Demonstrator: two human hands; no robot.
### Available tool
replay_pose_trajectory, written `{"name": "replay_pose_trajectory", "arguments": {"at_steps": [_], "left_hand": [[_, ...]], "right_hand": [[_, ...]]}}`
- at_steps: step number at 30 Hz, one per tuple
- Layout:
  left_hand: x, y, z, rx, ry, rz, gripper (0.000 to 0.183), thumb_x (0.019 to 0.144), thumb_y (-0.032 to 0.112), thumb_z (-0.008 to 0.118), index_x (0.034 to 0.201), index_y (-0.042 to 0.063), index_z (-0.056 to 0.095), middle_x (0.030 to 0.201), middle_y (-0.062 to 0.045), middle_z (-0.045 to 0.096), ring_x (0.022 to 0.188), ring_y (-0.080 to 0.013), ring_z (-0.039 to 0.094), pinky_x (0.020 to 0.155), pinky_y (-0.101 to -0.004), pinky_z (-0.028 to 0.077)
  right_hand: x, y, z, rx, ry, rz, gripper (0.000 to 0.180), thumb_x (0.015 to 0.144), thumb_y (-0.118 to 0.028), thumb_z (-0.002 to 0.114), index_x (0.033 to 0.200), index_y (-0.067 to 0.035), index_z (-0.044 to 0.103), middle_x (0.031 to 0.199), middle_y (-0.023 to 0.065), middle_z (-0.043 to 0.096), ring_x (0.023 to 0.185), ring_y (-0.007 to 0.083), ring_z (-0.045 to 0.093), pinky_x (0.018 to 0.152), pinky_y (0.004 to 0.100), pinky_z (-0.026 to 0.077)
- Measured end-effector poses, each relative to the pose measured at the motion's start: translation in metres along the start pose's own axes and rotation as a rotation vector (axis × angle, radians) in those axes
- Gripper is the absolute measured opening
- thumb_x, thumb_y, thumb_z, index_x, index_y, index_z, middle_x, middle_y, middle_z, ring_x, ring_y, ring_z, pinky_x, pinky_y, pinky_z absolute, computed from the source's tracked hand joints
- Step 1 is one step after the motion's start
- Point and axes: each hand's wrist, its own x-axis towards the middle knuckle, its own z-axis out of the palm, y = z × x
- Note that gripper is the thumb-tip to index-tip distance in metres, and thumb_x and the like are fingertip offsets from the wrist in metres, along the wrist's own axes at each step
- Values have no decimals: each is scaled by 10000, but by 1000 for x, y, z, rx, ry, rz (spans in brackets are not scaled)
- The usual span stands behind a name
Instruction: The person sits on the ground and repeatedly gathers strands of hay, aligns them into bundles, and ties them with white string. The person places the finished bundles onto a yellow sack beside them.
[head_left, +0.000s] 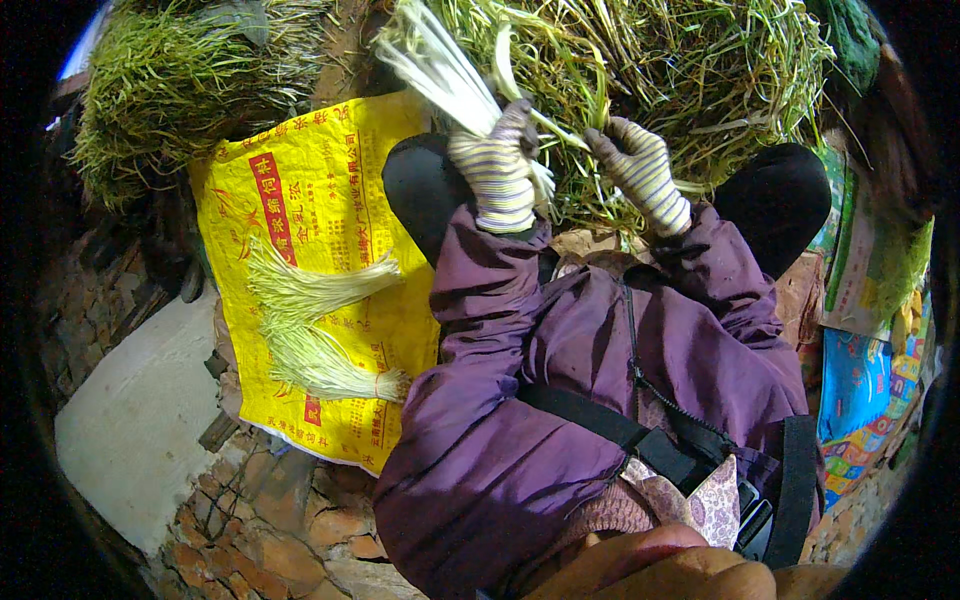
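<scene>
My left hand (499, 169), in a striped knit glove, is closed around a bunch of pale plant stalks (442, 71) whose long white ends point up and left. A separate pale stalk (555, 129) runs from its fingers across to my right hand (636, 169), gloved the same way, which pinches that stalk and some yellow-green leaf (600, 94) between thumb and fingers. Beneath and beyond both hands lies a large heap of green and straw-coloured leafy stalks (697, 82). Two bundles of pale stalks, an upper one (322, 289) and a lower one (322, 367), lie to the left.
A yellow printed woven sack (225, 300) lies flat under the bundles. Another leafy green pile (172, 97) stands at upper left. A grey slab (127, 420) and broken reddish stones (285, 540) are at lower left. Printed sacks, one blue (855, 382), lie at the right. My knees flank the heap.
</scene>
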Motion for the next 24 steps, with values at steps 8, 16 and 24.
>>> {"name": "replay_pose_trajectory", "arguments": {"at_steps": [8, 16, 24], "left_hand": [[17, 79, -22, -61, 160, 214, 150, 764, 85, 702, 672, 13, 609, 511, 3, 484, 420, -87, 414, 418, -244, 304], [13, 8, -34, 400, -167, 328, 271, 733, 11, 705, 989, 15, 617, 723, -53, 620, 478, -110, 506, 433, -242, 406], [-18, 8, -5, 236, -190, 23, 188, 757, 47, 713, 912, 6, 616, 735, -25, 628, 595, -99, 549, 554, -254, 436]], "right_hand": [[23, 71, -75, -1300, -235, 368, 143, 750, -227, 624, 777, -106, 696, 748, 154, 650, 697, 354, 628, 603, 431, 499], [18, -44, -33, -660, 21, -71, 322, 871, -290, 634, 1108, -72, 631, 924, 152, 669, 792, 230, 650, 716, 311, 503], [12, -81, -5, 340, 123, 84, 249, 873, -219, 645, 1006, -11, 679, 848, -6, 657, 718, 54, 539, 646, 190, 418]]}}
